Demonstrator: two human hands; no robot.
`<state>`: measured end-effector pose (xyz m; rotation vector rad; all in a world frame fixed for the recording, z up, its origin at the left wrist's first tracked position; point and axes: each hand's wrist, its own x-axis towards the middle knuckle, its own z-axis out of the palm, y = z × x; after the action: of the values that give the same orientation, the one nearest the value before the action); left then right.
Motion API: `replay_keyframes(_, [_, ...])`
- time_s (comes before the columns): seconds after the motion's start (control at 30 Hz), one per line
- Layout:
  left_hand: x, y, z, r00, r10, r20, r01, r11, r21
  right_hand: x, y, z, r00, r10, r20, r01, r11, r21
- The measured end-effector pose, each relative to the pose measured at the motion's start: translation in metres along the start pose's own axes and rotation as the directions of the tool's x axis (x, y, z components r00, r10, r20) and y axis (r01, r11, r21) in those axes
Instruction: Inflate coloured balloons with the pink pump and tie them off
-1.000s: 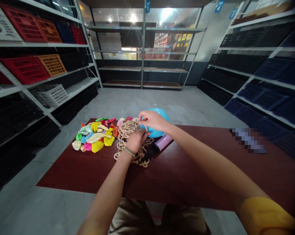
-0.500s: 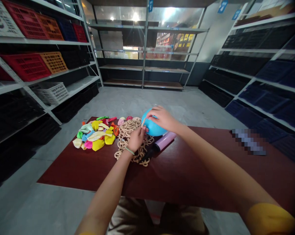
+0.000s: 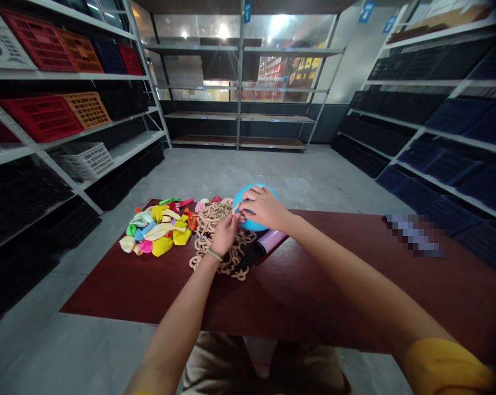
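Both hands meet over the middle of the table (image 3: 334,285), in front of an inflated blue balloon (image 3: 241,196) at its far edge, just right of a heap of beige chain (image 3: 209,226). The left hand (image 3: 225,236) reaches across the chain, thumb and fingers pinching the balloon at its near left side; its neck is hidden. The right hand (image 3: 266,208) covers much of the balloon, its bent fingertips meeting the left ones; what they grip, if anything, is too small to tell.

A pinkish-purple balloon pump (image 3: 271,240) lies just below the right hand, its black end pointing near and left, against the chain. Left of the chain is a pile of limp, multicoloured balloons (image 3: 161,233). Well apart on the right lies a pixelated object (image 3: 415,236). Shelves at far left hold red crates (image 3: 40,118) and orange crates (image 3: 87,108).
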<state>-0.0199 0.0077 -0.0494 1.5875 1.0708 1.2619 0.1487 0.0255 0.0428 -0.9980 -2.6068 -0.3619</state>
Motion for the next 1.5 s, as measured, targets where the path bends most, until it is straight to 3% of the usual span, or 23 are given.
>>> replay_keyframes(0.23, [0.003, 0.010, 0.000, 0.989, -0.147, 0.012, 0.146, 0.969, -0.197, -0.005, -0.007, 0.007, 0.996, 0.008, -0.092, -0.012, 0.999, -0.039])
replay_keyframes(0.4, [0.004, 0.010, 0.001, 0.984, -0.180, 0.008, 0.175, 0.948, -0.267, -0.009, -0.011, 0.021, 0.981, 0.145, -0.132, -0.131, 0.985, 0.111])
replay_keyframes(0.53, [0.006, 0.009, 0.001, 0.978, -0.207, 0.000, 0.197, 0.929, -0.315, -0.013, -0.001, 0.020, 0.964, 0.214, -0.158, -0.195, 0.973, 0.126])
replay_keyframes(0.73, [0.004, 0.008, 0.002, 0.978, -0.209, -0.002, 0.198, 0.929, -0.312, -0.028, 0.004, 0.002, 0.960, 0.190, -0.207, -0.158, 0.974, 0.159])
replay_keyframes(0.9, [0.003, 0.007, 0.002, 0.985, -0.170, 0.032, 0.172, 0.953, -0.249, -0.043, -0.017, 0.013, 0.970, 0.179, -0.162, -0.171, 0.983, 0.063])
replay_keyframes(1.23, [0.001, 0.003, 0.007, 0.971, -0.226, 0.075, 0.237, 0.940, -0.244, -0.057, -0.029, 0.036, 0.868, 0.393, -0.303, -0.357, 0.919, 0.169])
replay_keyframes(1.5, [-0.002, 0.002, 0.016, 0.957, -0.245, 0.155, 0.280, 0.916, -0.286, -0.078, -0.035, 0.054, 0.833, 0.459, -0.308, -0.417, 0.888, 0.193])
